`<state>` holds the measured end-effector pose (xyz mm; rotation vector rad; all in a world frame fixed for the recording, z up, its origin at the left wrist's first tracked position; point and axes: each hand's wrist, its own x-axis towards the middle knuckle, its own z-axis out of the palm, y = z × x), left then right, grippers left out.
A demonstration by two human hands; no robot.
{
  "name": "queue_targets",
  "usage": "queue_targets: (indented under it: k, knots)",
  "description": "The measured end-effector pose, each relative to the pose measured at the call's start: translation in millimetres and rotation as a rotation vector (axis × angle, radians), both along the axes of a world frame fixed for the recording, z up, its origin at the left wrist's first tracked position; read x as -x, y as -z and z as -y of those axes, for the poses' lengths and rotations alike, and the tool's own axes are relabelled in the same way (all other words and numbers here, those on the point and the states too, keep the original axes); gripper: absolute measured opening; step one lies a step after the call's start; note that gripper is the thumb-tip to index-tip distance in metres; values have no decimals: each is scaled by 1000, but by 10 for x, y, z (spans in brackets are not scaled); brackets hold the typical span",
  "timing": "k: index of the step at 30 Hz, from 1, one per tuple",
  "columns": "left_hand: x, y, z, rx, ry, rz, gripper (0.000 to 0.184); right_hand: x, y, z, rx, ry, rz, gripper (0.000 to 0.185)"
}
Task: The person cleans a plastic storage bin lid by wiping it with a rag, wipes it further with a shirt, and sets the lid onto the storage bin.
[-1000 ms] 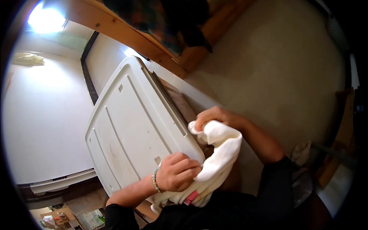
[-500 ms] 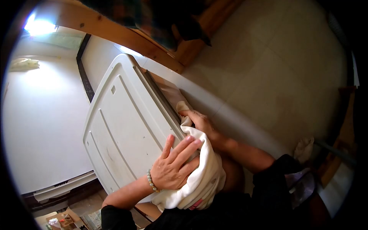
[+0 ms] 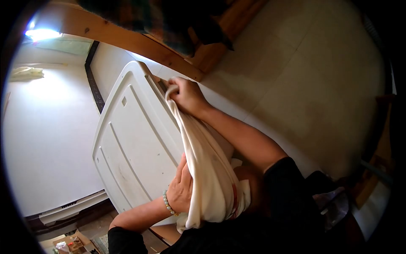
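A pale grey plastic storage bin lid (image 3: pixel 131 139) stands tilted in the middle of the view, with ridges and a few dark marks on it. My right hand (image 3: pixel 188 95) is closed on a bunched end of a cream cloth (image 3: pixel 211 169) at the lid's far right edge. From there the cloth hangs down along the edge towards my body, with a reddish patch low on it. My left hand (image 3: pixel 181 192), with a bead bracelet at the wrist, lies flat on the lid's near part. The cloth covers some of its fingers.
A wooden beam (image 3: pixel 122 38) and dark plaid fabric (image 3: pixel 156 25) are at the top. To the left is a large white surface (image 3: pixel 46 139). Pale floor tiles (image 3: pixel 313 93) spread to the right. An open box of small items (image 3: pixel 74 244) sits at the lower left.
My right hand has moved up and away along the lid's edge, pulling the cloth out long. The cloth now covers part of my left hand, which stays on the lid.
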<state>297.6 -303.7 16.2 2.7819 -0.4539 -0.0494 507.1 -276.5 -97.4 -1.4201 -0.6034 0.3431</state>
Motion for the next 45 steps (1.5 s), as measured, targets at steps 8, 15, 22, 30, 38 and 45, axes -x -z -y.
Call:
queue_targets:
  k: [8,15,22,30,38,45]
  knots:
    - [-26,-3,5,48,-83,-52,61,-344,-7,-603,387,-149,-11,31]
    - [-165,-59,112,-161,-153,-15,61,509,134,718,156,-328,-177,51]
    - [-118,-27,104,33,-154,79,59,810,163,1521,190,-404,-235,60]
    - [-124,-9,59,129,-173,120,52,920,190,1582,-402,141,-662,23]
    - [-121,-8,45,133,-174,134,51,778,-8,1484,-275,-293,-631,55]
    - [-138,-17,57,138,-175,114,50,769,78,1312,-58,-304,-434,65]
